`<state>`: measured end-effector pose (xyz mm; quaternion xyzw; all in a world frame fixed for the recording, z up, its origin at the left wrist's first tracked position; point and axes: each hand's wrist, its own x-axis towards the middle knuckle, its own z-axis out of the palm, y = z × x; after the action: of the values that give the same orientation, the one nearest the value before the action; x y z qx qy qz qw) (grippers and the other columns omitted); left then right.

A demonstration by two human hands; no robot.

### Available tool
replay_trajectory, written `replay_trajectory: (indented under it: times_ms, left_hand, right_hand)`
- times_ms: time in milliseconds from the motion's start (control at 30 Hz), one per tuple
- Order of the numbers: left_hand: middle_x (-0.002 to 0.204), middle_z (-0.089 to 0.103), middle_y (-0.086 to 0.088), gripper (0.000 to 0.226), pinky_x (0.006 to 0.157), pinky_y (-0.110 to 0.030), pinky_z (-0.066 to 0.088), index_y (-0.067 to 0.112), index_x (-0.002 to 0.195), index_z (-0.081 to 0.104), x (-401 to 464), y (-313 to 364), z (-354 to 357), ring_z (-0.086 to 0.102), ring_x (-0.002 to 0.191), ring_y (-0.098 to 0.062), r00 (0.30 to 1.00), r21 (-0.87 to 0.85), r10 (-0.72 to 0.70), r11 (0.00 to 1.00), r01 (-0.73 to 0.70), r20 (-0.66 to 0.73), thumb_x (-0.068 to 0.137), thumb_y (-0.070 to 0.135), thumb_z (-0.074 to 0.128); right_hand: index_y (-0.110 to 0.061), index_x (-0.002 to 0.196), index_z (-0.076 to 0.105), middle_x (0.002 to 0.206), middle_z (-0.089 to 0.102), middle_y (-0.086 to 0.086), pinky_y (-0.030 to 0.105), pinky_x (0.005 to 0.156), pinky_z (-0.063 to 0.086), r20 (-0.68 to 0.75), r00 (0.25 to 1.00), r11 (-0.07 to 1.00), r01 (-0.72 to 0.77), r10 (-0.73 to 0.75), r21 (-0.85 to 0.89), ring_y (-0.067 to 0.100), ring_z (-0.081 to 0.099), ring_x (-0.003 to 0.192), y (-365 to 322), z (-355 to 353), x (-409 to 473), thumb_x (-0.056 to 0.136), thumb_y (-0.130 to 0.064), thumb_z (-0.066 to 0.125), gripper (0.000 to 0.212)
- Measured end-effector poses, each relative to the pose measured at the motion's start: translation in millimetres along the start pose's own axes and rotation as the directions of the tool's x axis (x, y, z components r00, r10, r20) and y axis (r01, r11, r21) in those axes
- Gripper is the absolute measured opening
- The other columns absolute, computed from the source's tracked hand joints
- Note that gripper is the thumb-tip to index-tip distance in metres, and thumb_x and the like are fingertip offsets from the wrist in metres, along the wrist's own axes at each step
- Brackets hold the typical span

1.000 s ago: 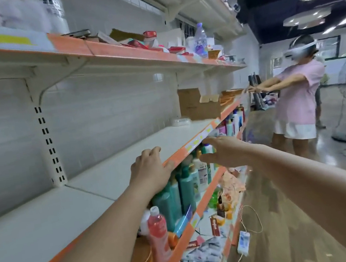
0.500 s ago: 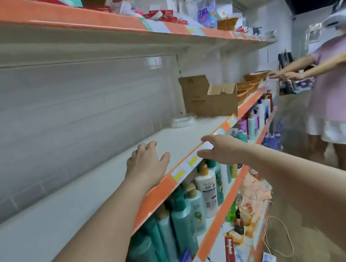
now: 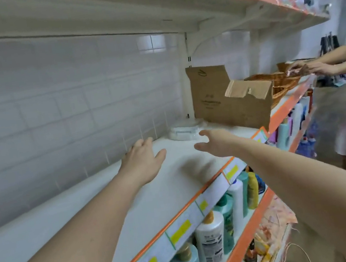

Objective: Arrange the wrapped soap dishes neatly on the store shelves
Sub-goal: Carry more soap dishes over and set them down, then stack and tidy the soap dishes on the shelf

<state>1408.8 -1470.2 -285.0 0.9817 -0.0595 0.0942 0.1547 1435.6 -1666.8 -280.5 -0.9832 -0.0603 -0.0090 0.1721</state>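
Left hand (image 3: pixel 141 161) reaches out over the white shelf (image 3: pixel 101 201), fingers loosely spread and holding nothing, thumb splayed toward the right. Right hand (image 3: pixel 215 141) alongside it, also relaxed and empty, fingers pointing ahead, thumb dropped below. Whether either palm touches the shelf surface cannot be told. Just beyond the fingertips of both hands, between them and the tiled back wall (image 3: pixel 50 109), lies a wrapped soap dish (image 3: pixel 184 131), pale and flat in clear film, apart from both hands. Just past it and to the right stands an open cardboard box (image 3: pixel 230 99), flaps up. Farther along, wicker baskets (image 3: pixel 280 85), with another person's hands (image 3: pixel 309 68) reaching toward them. Below the hands, under the orange shelf edge (image 3: pixel 182 222) with yellow price tags, stand shampoo bottles (image 3: pixel 211 240).
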Motion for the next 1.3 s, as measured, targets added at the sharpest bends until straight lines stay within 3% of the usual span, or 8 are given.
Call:
replay_trajectory:
  times_ms: [233, 467, 567, 667, 833, 1000, 1300]
  left_hand:
    - [0.150, 0.026, -0.013, 0.061, 0.112, -0.039, 0.024, 0.011, 0.147, 0.023, 80.8, 37.7, 37.2, 0.026, 0.137, -0.030, 0.993, 0.039, -0.121, 0.992, 0.121, 0.004, 0.097, 0.040, 0.040]
    - [0.147, 0.031, -0.005, 0.055, 0.111, -0.036, 0.025, 0.021, 0.146, 0.027, 124.9, 56.1, 61.6, 0.029, 0.135, -0.024, 0.984, 0.062, -0.179, 0.982, 0.179, 0.001, 0.096, 0.038, 0.042]
    - [0.147, 0.031, -0.004, 0.054, 0.110, -0.033, 0.026, 0.023, 0.146, 0.027, 125.6, 51.9, 63.8, 0.031, 0.135, -0.023, 0.970, 0.086, -0.241, 0.967, 0.242, -0.016, 0.096, 0.039, 0.041]
    - [0.147, 0.031, -0.004, 0.054, 0.109, -0.034, 0.026, 0.023, 0.146, 0.026, 117.3, 46.1, 62.9, 0.031, 0.135, -0.024, 0.955, 0.094, -0.296, 0.950, 0.297, -0.025, 0.096, 0.040, 0.040]
    - [0.149, 0.029, -0.005, 0.056, 0.108, -0.035, 0.025, 0.018, 0.146, 0.025, 81.9, 32.9, 44.7, 0.028, 0.136, -0.025, 0.918, 0.125, -0.387, 0.910, 0.395, -0.084, 0.097, 0.041, 0.040]
    - [0.147, 0.031, -0.007, 0.057, 0.107, -0.034, 0.026, 0.015, 0.145, 0.026, 5.8, 10.1, 2.1, 0.029, 0.136, -0.024, 0.861, 0.120, -0.474, 0.859, 0.498, -0.184, 0.096, 0.040, 0.041]
    - [0.147, 0.031, -0.012, 0.060, 0.110, -0.039, 0.027, 0.015, 0.146, 0.026, -254.1, -41.6, -94.3, 0.030, 0.136, -0.028, 0.660, 0.096, -0.638, 0.686, 0.721, -0.397, 0.095, 0.041, 0.044]
  right_hand:
    - [-0.012, 0.141, 0.035, 0.142, 0.039, 0.015, 0.036, 0.103, 0.037, -0.018, 0.993, 0.993, 0.120, -0.120, -0.010, 0.029, 0.034, 0.132, 44.5, 6.5, 116.4, 0.094, -0.039, 0.048, 0.056]
    - [-0.021, 0.148, 0.015, 0.153, 0.014, 0.014, 0.041, 0.112, 0.026, 0.064, 0.984, 0.983, 0.163, -0.168, 0.079, 0.028, 0.011, 0.143, 71.7, 3.5, 196.0, 0.080, -0.046, 0.065, 0.088]
    - [-0.017, 0.148, 0.019, 0.149, 0.028, 0.015, 0.032, 0.106, 0.031, 0.149, 0.975, 0.973, 0.133, -0.162, 0.190, 0.028, 0.029, 0.137, 77.8, 9.5, 209.4, 0.078, -0.045, 0.069, 0.091]
    - [-0.016, 0.144, 0.030, 0.139, 0.040, 0.016, 0.027, 0.099, 0.035, 0.099, 0.980, 0.966, 0.150, -0.174, 0.209, 0.027, 0.039, 0.129, 79.2, 13.6, 206.7, 0.076, -0.045, 0.071, 0.084]
    - [-0.022, 0.140, 0.038, 0.131, 0.044, 0.016, 0.027, 0.098, 0.035, 0.064, 0.961, 0.930, 0.242, -0.269, 0.276, 0.027, 0.041, 0.124, 53.4, 12.5, 175.1, 0.073, -0.046, 0.073, 0.079]
    - [-0.030, 0.137, 0.042, 0.128, 0.044, 0.012, 0.031, 0.099, 0.038, 0.032, 0.909, 0.877, 0.392, -0.416, 0.278, 0.026, 0.045, 0.120, -17.7, 13.2, 112.9, 0.071, -0.050, 0.072, 0.075]
    - [-0.027, 0.136, 0.044, 0.125, 0.046, 0.012, 0.024, 0.094, 0.037, -0.019, 0.680, 0.624, 0.684, -0.733, 0.379, 0.026, 0.045, 0.120, -195.4, 36.9, -111.9, 0.077, -0.047, 0.067, 0.066]
